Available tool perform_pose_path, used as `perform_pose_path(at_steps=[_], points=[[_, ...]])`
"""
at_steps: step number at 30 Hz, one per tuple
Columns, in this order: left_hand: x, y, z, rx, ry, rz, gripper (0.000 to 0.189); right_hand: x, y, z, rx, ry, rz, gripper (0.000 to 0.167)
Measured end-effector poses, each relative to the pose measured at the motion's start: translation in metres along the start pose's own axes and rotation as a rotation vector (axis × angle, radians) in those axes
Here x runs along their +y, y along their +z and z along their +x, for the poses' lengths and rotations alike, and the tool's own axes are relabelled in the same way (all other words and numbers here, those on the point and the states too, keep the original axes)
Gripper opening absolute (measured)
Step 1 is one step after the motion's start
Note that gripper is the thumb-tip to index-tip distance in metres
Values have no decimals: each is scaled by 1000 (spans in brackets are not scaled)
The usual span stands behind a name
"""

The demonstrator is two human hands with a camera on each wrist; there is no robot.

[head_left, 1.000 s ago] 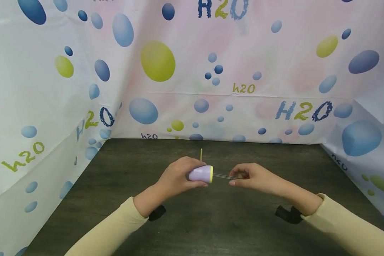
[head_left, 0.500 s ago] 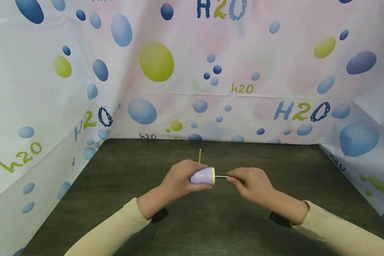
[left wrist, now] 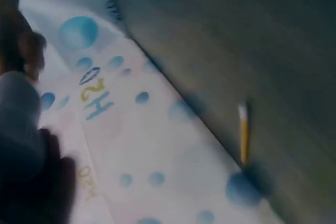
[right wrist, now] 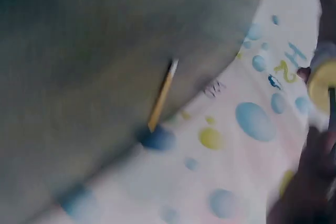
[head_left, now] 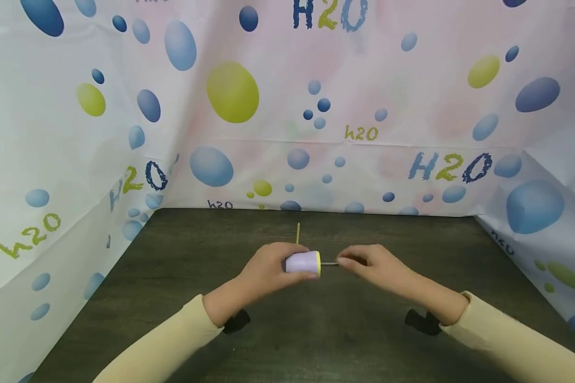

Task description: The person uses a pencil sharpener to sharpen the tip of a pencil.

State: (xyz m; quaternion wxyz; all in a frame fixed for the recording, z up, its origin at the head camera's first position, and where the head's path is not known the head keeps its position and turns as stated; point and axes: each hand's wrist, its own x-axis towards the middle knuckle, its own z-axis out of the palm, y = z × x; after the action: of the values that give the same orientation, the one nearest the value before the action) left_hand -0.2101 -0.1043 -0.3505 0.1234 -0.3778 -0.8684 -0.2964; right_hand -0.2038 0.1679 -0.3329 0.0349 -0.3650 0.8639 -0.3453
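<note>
The left hand point(head_left: 265, 271) grips one lilac, yellow-rimmed holder point(head_left: 302, 263) above mid-table; at its three o'clock, the right hand point(head_left: 383, 270) pinches one visible rod point(head_left: 329, 264). One pencil point(head_left: 298, 233) lies at twelve, near the far edge; tabletop point(head_left: 326, 330) stretches towards six.

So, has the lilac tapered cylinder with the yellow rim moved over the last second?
Yes, slightly: in the head view, the lilac cylinder sits a bit farther right, judged against the thin yellow stick on the dark table.

Large "H2O" lettering point(head_left: 450, 167) and smaller "h2O" lettering point(head_left: 361, 133) were legible, each printed repeatedly across the back and left side of the patterned backdrop point(head_left: 278, 53).
</note>
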Motion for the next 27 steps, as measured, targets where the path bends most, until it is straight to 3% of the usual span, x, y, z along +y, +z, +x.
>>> perform_pose_path(at_steps=[1,3,5,6,9,12,14,16,19,21,23,26,27], points=[[0,-1,2,-48,-139,-120,44,-1,3,0,116,-113,-207,51],[-2,-5,5,-124,-358,-329,42,0,9,0,343,-330,-539,52],[-4,-9,8,-198,-487,-488,46,4,13,2,528,-529,-765,50],[-5,-10,9,-230,-532,-560,47,6,14,3,581,-605,-830,46],[-4,-14,11,-322,-626,-739,49,9,15,7,672,-758,-963,37],[2,-16,11,-362,-702,-864,45,10,14,9,725,-833,-1034,37],[7,-14,9,-367,-728,-897,44,9,16,9,734,-840,-1026,38],[10,-12,8,-335,-725,-861,43,7,18,9,733,-813,-972,41],[14,-7,5,-223,-596,-663,40,3,21,6,661,-676,-837,48],[16,-1,2,-114,-407,-461,38,1,20,3,537,-514,-668,51],[15,6,-1,7,-93,-170,41,-1,17,-1,302,-302,-393,51],[7,15,-3,235,430,296,52,0,7,-3,-145,96,230,48],[4,17,-3,312,571,426,56,2,3,-2,-274,243,417,45]])
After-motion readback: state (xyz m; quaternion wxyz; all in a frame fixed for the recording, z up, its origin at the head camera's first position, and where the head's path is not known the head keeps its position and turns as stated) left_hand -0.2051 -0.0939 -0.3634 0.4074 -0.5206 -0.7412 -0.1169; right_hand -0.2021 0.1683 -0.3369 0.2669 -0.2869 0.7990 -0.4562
